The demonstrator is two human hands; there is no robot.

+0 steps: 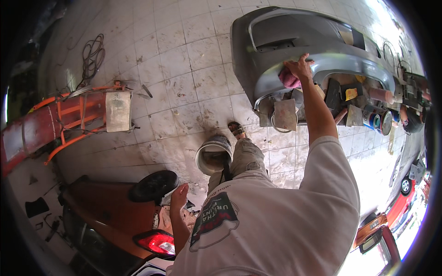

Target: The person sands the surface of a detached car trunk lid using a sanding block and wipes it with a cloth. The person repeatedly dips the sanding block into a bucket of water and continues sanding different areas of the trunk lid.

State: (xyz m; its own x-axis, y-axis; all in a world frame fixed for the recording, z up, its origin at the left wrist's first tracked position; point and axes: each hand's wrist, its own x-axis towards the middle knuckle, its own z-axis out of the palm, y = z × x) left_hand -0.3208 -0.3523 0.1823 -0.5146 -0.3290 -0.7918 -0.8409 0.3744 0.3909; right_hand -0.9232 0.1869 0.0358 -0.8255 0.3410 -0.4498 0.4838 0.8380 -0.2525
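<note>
A grey car bumper (271, 48) lies at the upper right, over a bench or stand cluttered with things. My right arm is stretched out to it. With its fingers partly spread, my right hand (300, 69) holds a crumpled pink cloth (289, 79) against the bumper's curved lower edge. My left hand (179, 197) hangs low by my left side, near a black round part (154, 186) and an orange car (106, 211). Its fingers are bent and partly hidden, and a pale shape lies beside them; I cannot tell whether they hold it.
A worn bucket (214, 155) stands by my foot. Under the bumper are sandpaper sheets (285, 115), a blue-labelled can (372, 120) and a pink roll (381, 95). An orange metal frame (76, 122) with a board (118, 112) is at left, a coiled hose (93, 57) behind it.
</note>
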